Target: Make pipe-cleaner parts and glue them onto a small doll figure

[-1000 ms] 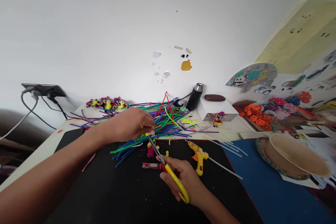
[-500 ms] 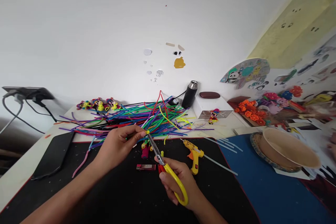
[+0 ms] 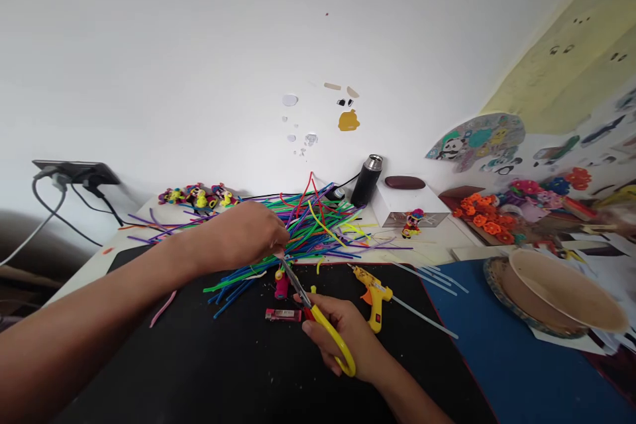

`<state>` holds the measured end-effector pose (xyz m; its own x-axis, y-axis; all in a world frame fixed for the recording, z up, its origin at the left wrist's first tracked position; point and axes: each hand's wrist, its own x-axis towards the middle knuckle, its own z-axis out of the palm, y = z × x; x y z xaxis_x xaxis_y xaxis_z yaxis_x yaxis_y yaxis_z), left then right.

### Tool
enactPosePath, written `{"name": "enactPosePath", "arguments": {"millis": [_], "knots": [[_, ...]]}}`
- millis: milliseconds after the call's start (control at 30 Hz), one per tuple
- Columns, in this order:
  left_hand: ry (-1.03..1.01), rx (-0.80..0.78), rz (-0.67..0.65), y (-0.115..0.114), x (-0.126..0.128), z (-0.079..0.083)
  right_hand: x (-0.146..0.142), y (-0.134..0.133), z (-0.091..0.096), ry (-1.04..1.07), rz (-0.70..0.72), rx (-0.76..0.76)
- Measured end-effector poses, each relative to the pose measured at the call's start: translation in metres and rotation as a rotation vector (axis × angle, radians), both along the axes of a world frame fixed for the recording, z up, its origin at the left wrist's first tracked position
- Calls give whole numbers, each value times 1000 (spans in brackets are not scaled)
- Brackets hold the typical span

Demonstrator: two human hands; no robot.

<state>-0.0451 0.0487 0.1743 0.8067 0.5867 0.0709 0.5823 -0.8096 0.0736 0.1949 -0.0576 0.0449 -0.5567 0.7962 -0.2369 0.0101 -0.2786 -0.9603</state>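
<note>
My right hand [image 3: 342,331] grips scissors [image 3: 325,334] with yellow and red handles. Their blades point up and left and look nearly closed. At the blade tips, the fingers of my left hand [image 3: 251,232] are pinched together, back of the hand upward; whatever they hold is hidden or too small to make out. Just below the tips, a small magenta figure [image 3: 281,286] with a yellow top stands on the black mat [image 3: 213,371]. A pink lighter [image 3: 283,315] lies in front of it. Behind my left hand spreads a heap of coloured pipe cleaners [image 3: 298,225].
A yellow glue gun [image 3: 372,295] with a clear glue stick lies to the right. Several finished figures [image 3: 199,197] sit at the back left. A black flask [image 3: 366,182], a white box [image 3: 405,202] and a wide bowl [image 3: 566,288] stand at the back and right.
My left hand has rolled over, its back now upward, and the small yellow piece it pinched no longer shows. The scissors stay near its fingertips. The whole view has shifted slightly left.
</note>
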Motion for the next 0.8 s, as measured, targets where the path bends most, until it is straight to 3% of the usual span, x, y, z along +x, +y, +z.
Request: {"name": "enactPosePath", "arguments": {"millis": [133, 300, 367, 467, 567, 633, 800], "knots": [[129, 86, -40, -7, 7, -6, 1, 1, 0, -37, 16, 10], [-3, -6, -106, -12, 5, -13, 2, -2, -4, -44, 85, -20], [-56, -190, -72, -6, 1, -10, 2, -2, -1, -44, 118, -6], [-124, -609, 51, 10, -5, -10, 2, -3, 4, -37, 161, 0], [-237, -1056, 145, 19, -11, -29, 3, -6, 1, -11, 191, -22], [-489, -1349, 231, 17, -11, -51, 5, -10, -7, 37, 184, -65], [-920, -1337, 386, -15, 7, -97, 6, -18, -26, 186, 8, -163]]}}
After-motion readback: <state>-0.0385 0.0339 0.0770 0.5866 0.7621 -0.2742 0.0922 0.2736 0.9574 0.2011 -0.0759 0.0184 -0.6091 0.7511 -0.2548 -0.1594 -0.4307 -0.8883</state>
